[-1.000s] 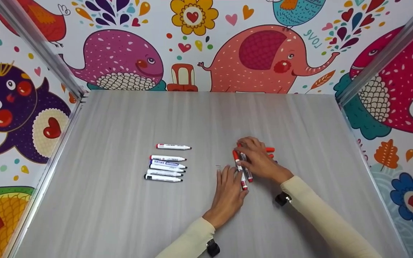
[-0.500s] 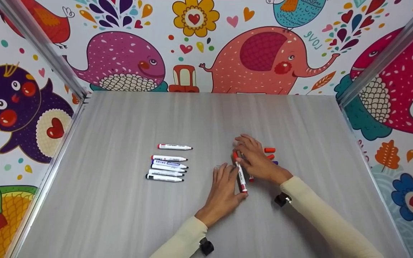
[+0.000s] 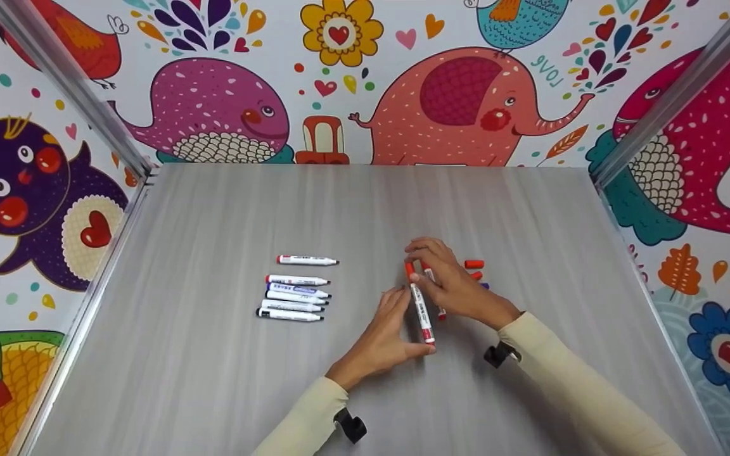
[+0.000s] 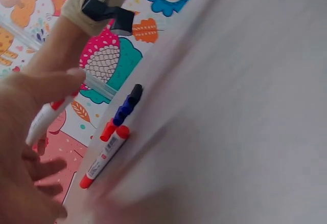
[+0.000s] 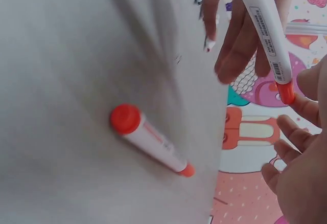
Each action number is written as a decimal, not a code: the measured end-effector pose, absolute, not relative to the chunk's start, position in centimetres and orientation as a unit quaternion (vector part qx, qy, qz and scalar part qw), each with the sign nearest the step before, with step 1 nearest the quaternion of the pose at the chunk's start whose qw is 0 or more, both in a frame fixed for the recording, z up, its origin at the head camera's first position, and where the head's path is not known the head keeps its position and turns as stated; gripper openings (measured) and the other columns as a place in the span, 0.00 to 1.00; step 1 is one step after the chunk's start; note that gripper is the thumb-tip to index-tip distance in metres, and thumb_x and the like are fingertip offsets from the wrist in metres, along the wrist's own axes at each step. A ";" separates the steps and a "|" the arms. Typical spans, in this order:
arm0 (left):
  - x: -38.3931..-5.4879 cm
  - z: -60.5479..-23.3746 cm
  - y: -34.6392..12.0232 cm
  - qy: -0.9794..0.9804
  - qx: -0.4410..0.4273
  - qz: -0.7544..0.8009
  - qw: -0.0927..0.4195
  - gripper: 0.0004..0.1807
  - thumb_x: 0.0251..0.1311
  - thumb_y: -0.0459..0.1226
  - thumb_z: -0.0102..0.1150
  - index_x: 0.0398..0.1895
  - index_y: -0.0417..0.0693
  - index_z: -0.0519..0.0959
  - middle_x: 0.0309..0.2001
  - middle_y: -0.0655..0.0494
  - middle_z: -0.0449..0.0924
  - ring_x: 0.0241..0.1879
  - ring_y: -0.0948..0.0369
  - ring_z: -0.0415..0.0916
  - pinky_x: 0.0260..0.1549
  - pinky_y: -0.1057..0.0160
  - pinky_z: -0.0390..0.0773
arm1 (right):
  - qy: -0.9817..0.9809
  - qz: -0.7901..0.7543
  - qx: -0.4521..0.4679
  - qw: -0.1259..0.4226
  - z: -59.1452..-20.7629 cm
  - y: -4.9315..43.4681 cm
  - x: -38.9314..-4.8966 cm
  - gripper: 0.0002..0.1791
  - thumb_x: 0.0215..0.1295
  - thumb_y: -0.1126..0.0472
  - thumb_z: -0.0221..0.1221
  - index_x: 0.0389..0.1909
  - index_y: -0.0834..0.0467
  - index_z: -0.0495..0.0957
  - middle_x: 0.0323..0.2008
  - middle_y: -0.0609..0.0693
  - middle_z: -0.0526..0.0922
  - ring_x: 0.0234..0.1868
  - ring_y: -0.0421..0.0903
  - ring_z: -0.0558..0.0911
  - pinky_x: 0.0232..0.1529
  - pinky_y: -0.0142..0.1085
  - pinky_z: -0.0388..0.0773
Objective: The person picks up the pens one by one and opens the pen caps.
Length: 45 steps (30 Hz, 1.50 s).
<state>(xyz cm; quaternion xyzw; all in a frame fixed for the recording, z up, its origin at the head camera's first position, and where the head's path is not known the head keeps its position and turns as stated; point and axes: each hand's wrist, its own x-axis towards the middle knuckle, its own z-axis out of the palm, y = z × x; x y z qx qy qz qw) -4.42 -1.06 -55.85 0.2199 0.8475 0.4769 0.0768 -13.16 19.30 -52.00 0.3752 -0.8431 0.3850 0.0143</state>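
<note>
Between my two hands, a white marker with a red cap [image 3: 421,310] is raised off the table. My left hand [image 3: 374,345] holds its body, the thumb at its red bottom end; in the left wrist view that thumb [image 4: 64,83] reaches across the end. My right hand [image 3: 457,285] pinches the red cap [image 5: 285,92] between thumb and forefinger, as the right wrist view shows. The cap is still on the barrel. A second red-capped marker [image 5: 156,144] lies on the table beneath my right hand, which partly hides it in the head view.
Several uncapped white markers [image 3: 294,305] lie in a row left of the hands, tips to the right. Loose red caps [image 3: 474,264] lie beyond the right hand, with blue caps [image 4: 122,112] and a black cap [image 4: 135,93]. Patterned walls [image 3: 339,95] border the grey table [image 3: 213,209].
The marker has come up from beside the other capped one. My left hand has shifted left and turned, its thumb now at the marker's end; the right hand has edged left onto the cap.
</note>
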 end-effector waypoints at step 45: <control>-8.8 -50.6 -4.7 0.871 0.282 0.391 0.097 0.12 0.70 0.26 0.68 0.54 0.39 0.88 0.49 0.49 0.87 0.48 0.56 0.83 0.52 0.54 0.85 | -0.868 0.376 0.322 0.027 -52.6 19.5 -9.1 0.09 0.73 0.58 0.73 0.48 0.57 0.87 0.42 0.47 0.85 0.40 0.42 0.80 0.41 0.37 0.82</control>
